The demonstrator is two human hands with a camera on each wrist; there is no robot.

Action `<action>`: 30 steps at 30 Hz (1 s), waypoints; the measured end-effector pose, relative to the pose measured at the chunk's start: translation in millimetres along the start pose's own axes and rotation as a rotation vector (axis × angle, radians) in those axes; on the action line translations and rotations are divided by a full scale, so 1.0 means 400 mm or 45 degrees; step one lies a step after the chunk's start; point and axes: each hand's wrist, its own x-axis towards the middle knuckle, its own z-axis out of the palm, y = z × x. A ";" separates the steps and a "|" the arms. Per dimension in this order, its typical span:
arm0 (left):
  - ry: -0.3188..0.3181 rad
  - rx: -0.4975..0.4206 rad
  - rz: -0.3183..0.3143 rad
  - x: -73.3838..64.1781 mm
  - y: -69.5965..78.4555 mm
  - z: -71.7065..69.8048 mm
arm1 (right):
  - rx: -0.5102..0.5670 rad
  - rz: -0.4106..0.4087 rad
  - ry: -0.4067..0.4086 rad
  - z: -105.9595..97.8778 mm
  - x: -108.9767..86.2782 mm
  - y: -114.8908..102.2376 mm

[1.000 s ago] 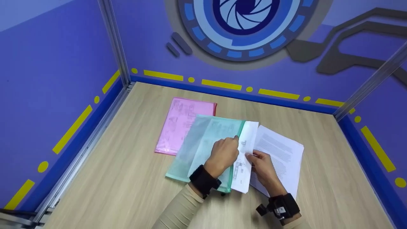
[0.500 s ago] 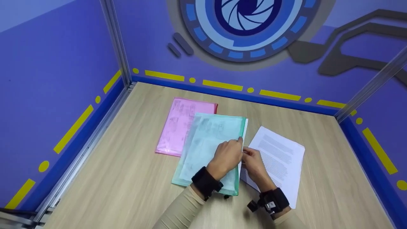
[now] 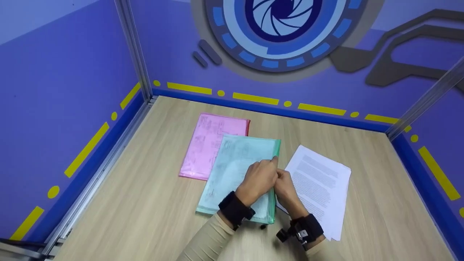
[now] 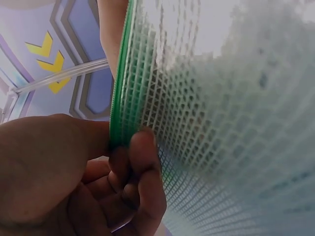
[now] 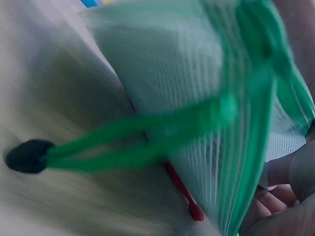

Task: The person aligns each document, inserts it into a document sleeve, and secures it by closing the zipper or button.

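Observation:
A green mesh zip document bag (image 3: 232, 174) with printed papers inside lies in front of me. My left hand (image 3: 258, 179) pinches its green zipper-side edge, its thumb and curled fingers at the mesh border in the left wrist view. My right hand (image 3: 287, 188) is right against the left one at the bag's opening, fingers bent by the green edging. I cannot tell whether it pinches anything there. In the right wrist view the two green edge strips stand apart, and a green pull loop with a black end (image 5: 29, 156) hangs out, blurred.
A pink zip document bag (image 3: 203, 145) with printed sheets lies behind and left, partly under the green one. Loose printed papers (image 3: 319, 177) lie to the right. Purple walls (image 3: 65, 90) enclose the wooden table (image 3: 119, 195) at the back and sides.
The white papers that stuck out of the green bag have slid left into it. My right hand has moved left with them, up against my left hand, which keeps its hold on the edge.

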 end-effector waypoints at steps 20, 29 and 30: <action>-0.097 -0.094 -0.100 0.015 -0.051 -0.025 | -0.449 -0.145 -0.192 -0.112 -0.027 -0.052; 0.003 -0.190 -0.080 0.018 -0.088 -0.051 | -1.285 -0.120 0.030 -0.330 -0.027 -0.052; 0.000 -0.199 -0.082 0.018 -0.089 -0.053 | -1.378 -0.032 0.038 -0.359 -0.033 -0.055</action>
